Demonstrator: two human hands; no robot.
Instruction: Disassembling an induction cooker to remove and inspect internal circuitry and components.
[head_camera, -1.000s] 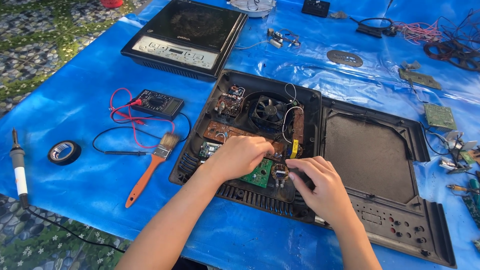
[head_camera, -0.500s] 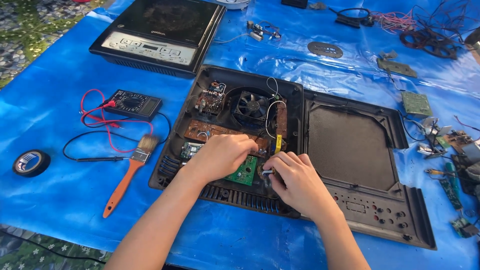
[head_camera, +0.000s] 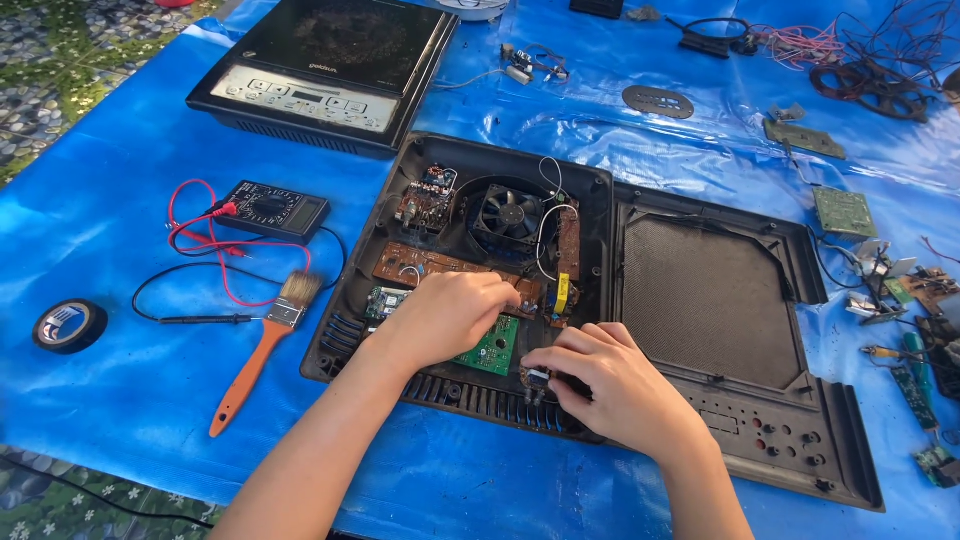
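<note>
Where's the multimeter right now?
Head view, left side: the multimeter lies on the blue tarp, between the closed cooktop above and the paintbrush below, left of the opened cooktop.

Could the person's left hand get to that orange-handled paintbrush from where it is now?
Probably yes. The left hand rests inside the opened cooker base, and the paintbrush lies just outside it on the blue sheet, uncovered.

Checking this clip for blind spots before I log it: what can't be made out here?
Head view only:
- The small part under the right hand: its fingers cover most of it.
- What the left hand touches on the brown circuit board: the hand hides it.
- The parts at the right edge: small, and cut off by the frame.
- The white thing at the top edge: cropped.
</note>
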